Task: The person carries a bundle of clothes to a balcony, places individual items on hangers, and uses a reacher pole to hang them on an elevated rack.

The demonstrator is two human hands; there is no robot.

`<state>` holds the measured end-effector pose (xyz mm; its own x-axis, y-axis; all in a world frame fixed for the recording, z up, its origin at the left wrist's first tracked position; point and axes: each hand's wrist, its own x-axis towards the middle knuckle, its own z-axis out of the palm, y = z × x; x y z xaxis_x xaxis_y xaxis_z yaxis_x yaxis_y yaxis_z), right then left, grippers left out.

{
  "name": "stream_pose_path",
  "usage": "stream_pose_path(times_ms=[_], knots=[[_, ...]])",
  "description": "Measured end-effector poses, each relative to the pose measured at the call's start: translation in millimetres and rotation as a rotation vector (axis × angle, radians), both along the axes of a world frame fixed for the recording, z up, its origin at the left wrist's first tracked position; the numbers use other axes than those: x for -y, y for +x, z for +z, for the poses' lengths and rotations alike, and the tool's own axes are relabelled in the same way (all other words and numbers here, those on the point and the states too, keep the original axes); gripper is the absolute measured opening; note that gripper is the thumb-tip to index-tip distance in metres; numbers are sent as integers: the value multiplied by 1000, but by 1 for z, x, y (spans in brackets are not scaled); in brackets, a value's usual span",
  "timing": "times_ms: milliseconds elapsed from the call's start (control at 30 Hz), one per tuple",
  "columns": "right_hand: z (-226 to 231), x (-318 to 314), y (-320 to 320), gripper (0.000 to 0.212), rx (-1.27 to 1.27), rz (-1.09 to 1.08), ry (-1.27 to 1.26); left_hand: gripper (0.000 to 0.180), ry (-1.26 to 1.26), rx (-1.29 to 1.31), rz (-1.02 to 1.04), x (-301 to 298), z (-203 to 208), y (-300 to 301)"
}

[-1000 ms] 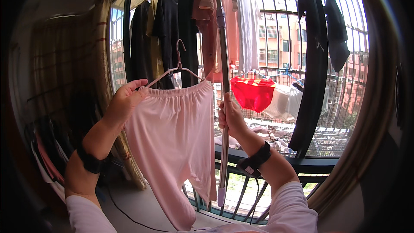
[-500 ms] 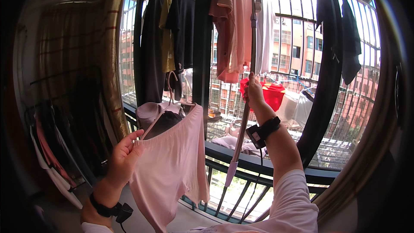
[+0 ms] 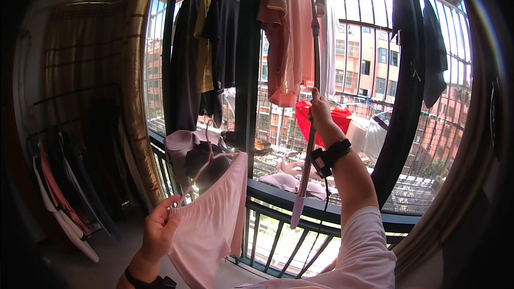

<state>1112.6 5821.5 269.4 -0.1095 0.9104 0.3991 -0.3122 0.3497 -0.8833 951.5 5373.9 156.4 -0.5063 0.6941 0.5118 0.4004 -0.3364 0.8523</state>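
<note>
My left hand [image 3: 158, 231] pinches the gathered waistband of pale pink shorts [image 3: 211, 225] at one end of a pale hanger [image 3: 210, 152]. The hanger tilts, its hook pointing up and its other end inside the far side of the waistband. Raised in front of the window, my right hand [image 3: 321, 112] is wrapped round a metal clothes pole [image 3: 307, 174] with a lilac end grip [image 3: 297, 212]. The pole stands nearly upright. Its top reaches the hanging pink T-shirt [image 3: 293, 27]; whether it hooks anything there cannot be made out.
Dark clothes [image 3: 222, 37] hang left of a dark window post [image 3: 247, 75]. A red garment [image 3: 337, 123] hangs beyond the right hand. Bras [image 3: 187, 147] lie past the sill. A railing [image 3: 278, 235] runs below; a clothes rack [image 3: 64, 176] stands left.
My left hand has moved down and slightly right, and the shorts have dropped lower with more of the hanger showing. The pole's lower end has swung right; my right hand still grips it.
</note>
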Motion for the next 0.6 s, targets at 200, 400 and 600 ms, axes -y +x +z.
stream_pose_path(times_ms=[200,400,600], knots=[[17,6,-5,47,-11,57,33,36,13,18,14,-1,-2,2],[28,-13,-13,48,-59,123,32,37,38,23,3,-4,-2,7],[41,-29,-19,51,-35,90,59,36,49,20,24,-2,-2,15]])
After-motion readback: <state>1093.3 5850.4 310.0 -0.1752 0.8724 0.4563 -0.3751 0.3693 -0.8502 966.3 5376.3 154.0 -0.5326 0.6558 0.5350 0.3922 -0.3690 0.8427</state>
